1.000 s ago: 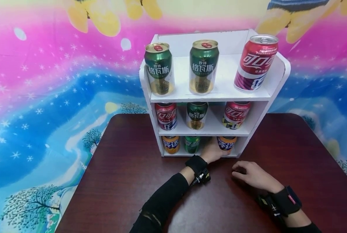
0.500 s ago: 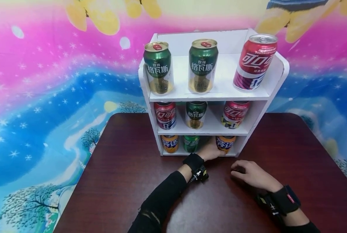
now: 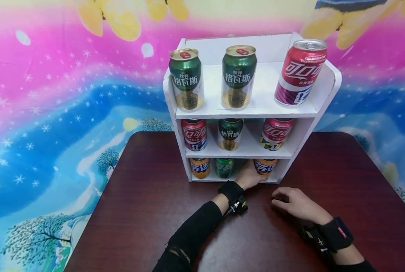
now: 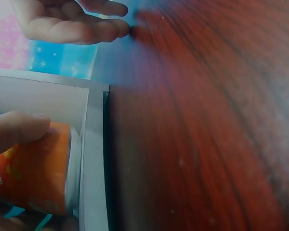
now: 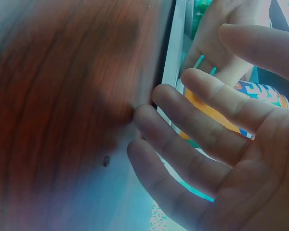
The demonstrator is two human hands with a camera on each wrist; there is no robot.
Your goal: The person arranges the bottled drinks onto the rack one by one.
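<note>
An orange soda can (image 3: 265, 166) stands at the right end of the white shelf unit's (image 3: 239, 155) bottom level. My left hand (image 3: 249, 176) reaches in from the can's left side and grips it. In the left wrist view the thumb (image 4: 24, 130) lies across the orange side of the can, close to its silver rim; the other fingers are mostly hidden. My right hand (image 3: 299, 204) rests on the table in front of the unit's right corner, holding nothing. Its fingers (image 5: 183, 139) are loosely bent and spread in the right wrist view.
Beside the left hand stand a green can (image 3: 224, 168) and another orange can (image 3: 200, 168). Red and green cans fill places on the middle level. Two green-gold cans (image 3: 239, 77) and a red cola can (image 3: 301, 73) stand on top. The brown table (image 3: 148, 189) meets a patterned backdrop (image 3: 53, 113).
</note>
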